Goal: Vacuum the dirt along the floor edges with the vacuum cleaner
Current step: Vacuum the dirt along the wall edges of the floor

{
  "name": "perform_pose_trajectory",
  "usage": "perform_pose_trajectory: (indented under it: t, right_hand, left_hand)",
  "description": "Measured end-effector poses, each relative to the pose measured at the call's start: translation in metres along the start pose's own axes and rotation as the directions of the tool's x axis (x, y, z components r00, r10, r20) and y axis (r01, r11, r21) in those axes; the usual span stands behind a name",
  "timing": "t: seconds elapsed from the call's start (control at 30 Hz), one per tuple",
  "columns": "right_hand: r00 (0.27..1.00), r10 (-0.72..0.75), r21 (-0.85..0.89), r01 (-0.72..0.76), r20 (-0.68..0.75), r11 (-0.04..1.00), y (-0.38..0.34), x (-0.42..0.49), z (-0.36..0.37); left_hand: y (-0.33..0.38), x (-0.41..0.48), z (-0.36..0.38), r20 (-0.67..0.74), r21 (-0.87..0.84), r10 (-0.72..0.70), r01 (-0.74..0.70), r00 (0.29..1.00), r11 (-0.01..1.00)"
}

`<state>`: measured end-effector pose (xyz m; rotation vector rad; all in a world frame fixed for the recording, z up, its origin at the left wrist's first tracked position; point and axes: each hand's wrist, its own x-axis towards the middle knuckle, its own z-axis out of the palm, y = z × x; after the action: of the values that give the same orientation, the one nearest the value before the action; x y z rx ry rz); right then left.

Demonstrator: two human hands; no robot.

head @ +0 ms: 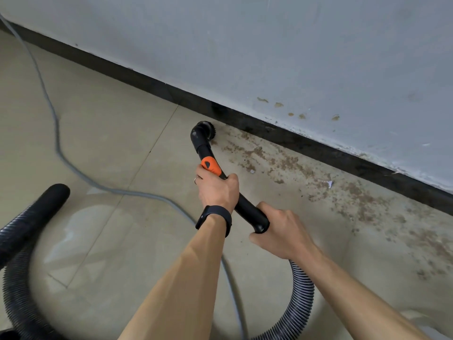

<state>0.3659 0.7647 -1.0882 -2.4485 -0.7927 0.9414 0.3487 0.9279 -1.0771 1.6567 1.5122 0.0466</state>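
**Hidden and cut-off parts around the vacuum**

The ribbed hose (301, 290) leaves the picture at the bottom edge; a dark shape (8, 334) in the bottom left corner is cut off and cannot be identified. The grey cable (56, 133) exits at the top left and passes behind the left forearm (186, 278). The fingers of the right hand (282, 227) are mostly hidden under the tube (247, 207) end. White scraps (329, 184) in the dirt (289, 163) near the floor (110, 119) edge are too small to tell.

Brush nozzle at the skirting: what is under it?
The brush nozzle covers floor beside the black skirting, at the left end of the brown dirt. Anything beneath it is hidden.
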Motion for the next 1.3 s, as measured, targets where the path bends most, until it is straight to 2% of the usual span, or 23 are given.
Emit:
perform_pose_trajectory:
  t: [0.17,0.33,0.43,0.6,0.77,1.03,1.3]
  right_hand:
    - [0.999,0.018,0.038,-0.016,-0.04,0.999,0.001,0.008,-0.002]
    - [1.0,-0.012,0.062,0.013,-0.012,0.998,-0.004,0.015,-0.005]
    - [0.996,-0.073,0.04,0.071,0.05,0.997,-0.013,0.018,-0.003]
    - [0.953,-0.204,-0.069,0.224,0.223,0.972,-0.037,0.033,-0.011]
    - [0.917,-0.249,-0.093,0.29,0.311,0.953,-0.049,0.037,-0.026]
    - [0.927,-0.246,-0.01,0.26,0.281,0.966,-0.014,0.014,-0.01]
    - [0.912,-0.305,-0.024,0.324,0.274,0.946,0.018,-0.007,0.008]
  left_hand:
    - [0.013,0.009,0.007,0.014,0.009,0.038,-0.038,0.999,0.999]
    - [0.02,0.014,0.0,0.031,-0.001,0.051,-0.051,0.998,0.999]
    - [0.015,0.017,-0.013,0.022,0.007,0.026,-0.026,0.999,1.0]
    - [-0.004,0.027,-0.04,-0.037,-0.086,-0.112,0.108,0.993,0.99]
    - [-0.015,0.03,-0.05,-0.034,-0.197,-0.136,0.126,0.99,0.972]
    - [-0.029,0.001,-0.026,-0.08,-0.301,-0.115,0.086,0.99,0.95]
    - [-0.05,-0.032,-0.006,-0.106,-0.368,-0.16,0.111,0.981,0.923]
